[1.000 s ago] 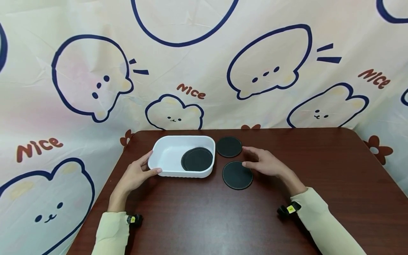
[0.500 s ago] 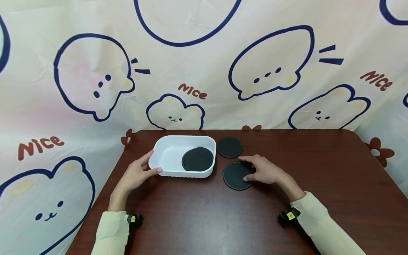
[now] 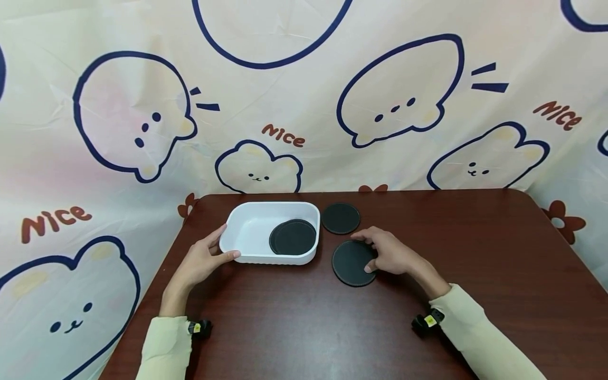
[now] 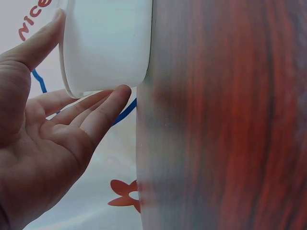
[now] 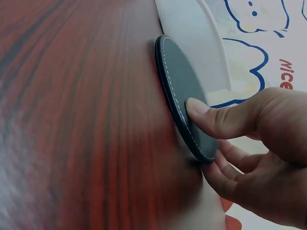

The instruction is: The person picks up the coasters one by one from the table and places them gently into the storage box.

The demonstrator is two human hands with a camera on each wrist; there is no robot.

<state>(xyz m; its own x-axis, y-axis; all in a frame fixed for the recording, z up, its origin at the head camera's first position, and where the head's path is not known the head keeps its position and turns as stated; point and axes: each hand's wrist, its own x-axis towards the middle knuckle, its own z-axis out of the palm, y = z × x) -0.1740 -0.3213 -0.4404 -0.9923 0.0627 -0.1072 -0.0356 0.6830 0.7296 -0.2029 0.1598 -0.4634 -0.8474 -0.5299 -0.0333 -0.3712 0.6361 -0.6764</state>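
Note:
A white plastic box (image 3: 247, 229) stands on the table, with black round coasters (image 3: 293, 237) overlapping at its right end. My left hand (image 3: 201, 261) holds the box's left end, thumb at the front rim and fingers around the end wall, as the left wrist view also shows on the white wall (image 4: 110, 45). Right of the box, my right hand (image 3: 391, 253) pinches the near edge of a black coaster (image 3: 350, 262). In the right wrist view the thumb lies on top of that stitched coaster (image 5: 180, 76), fingers at its underside edge, and the coaster is slightly raised.
Behind the held coaster, another black coaster (image 3: 341, 218) lies flat, close to the box's right wall. The brown wooden table (image 3: 304, 327) reaches back to a cartoon-printed curtain (image 3: 323, 95).
My right hand has come down and toward me from between the two loose coasters and taken the nearer one by its edge. The left hand stays on the box.

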